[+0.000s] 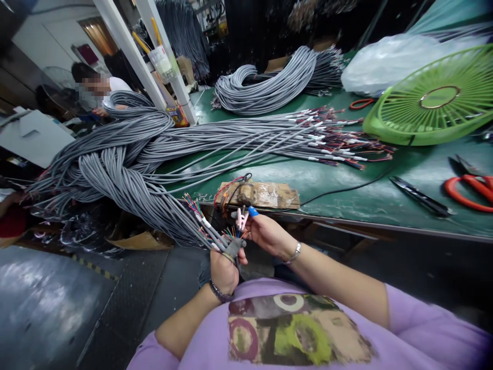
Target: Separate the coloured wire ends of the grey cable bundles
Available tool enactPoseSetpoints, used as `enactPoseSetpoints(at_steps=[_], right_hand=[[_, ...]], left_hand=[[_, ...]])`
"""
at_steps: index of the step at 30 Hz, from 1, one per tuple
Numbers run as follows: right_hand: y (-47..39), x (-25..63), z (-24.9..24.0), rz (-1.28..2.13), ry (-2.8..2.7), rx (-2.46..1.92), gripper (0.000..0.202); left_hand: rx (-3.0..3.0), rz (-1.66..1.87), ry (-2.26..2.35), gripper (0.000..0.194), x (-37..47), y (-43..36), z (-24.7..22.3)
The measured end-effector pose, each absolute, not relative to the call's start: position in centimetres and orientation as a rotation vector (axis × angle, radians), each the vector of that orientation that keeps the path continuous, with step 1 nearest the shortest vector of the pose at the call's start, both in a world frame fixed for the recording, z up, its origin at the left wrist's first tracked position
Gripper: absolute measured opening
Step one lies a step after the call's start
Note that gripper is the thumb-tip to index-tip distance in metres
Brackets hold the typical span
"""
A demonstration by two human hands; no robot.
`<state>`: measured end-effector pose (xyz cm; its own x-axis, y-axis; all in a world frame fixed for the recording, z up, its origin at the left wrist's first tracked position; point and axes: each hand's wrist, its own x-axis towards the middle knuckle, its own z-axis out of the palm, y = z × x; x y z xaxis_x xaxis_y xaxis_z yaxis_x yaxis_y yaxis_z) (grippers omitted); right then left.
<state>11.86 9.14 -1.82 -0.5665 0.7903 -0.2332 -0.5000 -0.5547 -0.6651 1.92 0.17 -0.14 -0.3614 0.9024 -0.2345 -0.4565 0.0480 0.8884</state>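
Observation:
My left hand (224,271) is wrapped around a few grey cables (216,237), its thumb in a grey cover. Thin coloured wires (232,234) fan out from their stripped ends. Close by, my right hand (266,235) has bent fingers brought together at these wires, with a blue cover on one fingertip. A pink clip (242,219) stands right at those fingers; whether they grip it or a wire I cannot tell. Just beyond, a wooden block (269,195) with red and black leads lies along the bench edge.
Long grey cables (215,136) run over the green bench (327,192) and hang off its left side. On the right are a green fan (435,97), black-handled pliers (419,196) and red-handled scissors (468,187). A coiled cable bundle (269,85) lies behind. Another person (115,85) sits at far left.

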Motion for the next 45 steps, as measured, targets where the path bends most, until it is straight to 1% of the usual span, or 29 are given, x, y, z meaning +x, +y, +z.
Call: enactPoseSetpoints(at_steps=[4,9,15,21,27,33,37,40,45], right_hand=[[9.2,11.7,-2.4,1.999,-0.824,-0.706,0.041],[9.4,11.2,-2.0,2.189,-0.634,-0.612,0.037],[9.4,10.5,-1.3,2.138,-0.495,-0.634,0.029],[9.0,10.7,-1.4,2.182,-0.490,-0.630,0.036],[8.9,12.0,-1.9,2.328,-0.531,-0.577,0.045],[8.4,13.9,-1.8,2.466,-0.791,-0.585,0.039],[7.6,14.3,-0.6,2.310,-1.148,-0.732,0.031],[7.1,14.0,-0.1,2.130,-1.315,-0.810,0.031],[6.5,13.8,-0.1,2.076,-1.428,-0.795,0.033]], left_hand=[[0.522,1.567,1.219,0.031,2.0,0.5,-0.1],[0.514,1.587,1.231,0.030,2.0,0.9,-0.1],[0.524,1.575,1.222,0.027,2.0,1.0,-0.8],[0.527,1.584,1.222,0.028,2.0,0.5,-1.0],[0.531,1.569,1.222,0.030,1.6,-0.3,-0.9],[0.601,1.537,1.227,0.030,1.4,-0.8,-1.5],[0.683,1.483,1.281,0.027,1.3,-1.1,-2.5],[0.782,1.409,1.343,0.030,1.1,-1.1,-2.7],[0.862,1.178,1.329,0.026,0.9,-1.0,-2.2]])
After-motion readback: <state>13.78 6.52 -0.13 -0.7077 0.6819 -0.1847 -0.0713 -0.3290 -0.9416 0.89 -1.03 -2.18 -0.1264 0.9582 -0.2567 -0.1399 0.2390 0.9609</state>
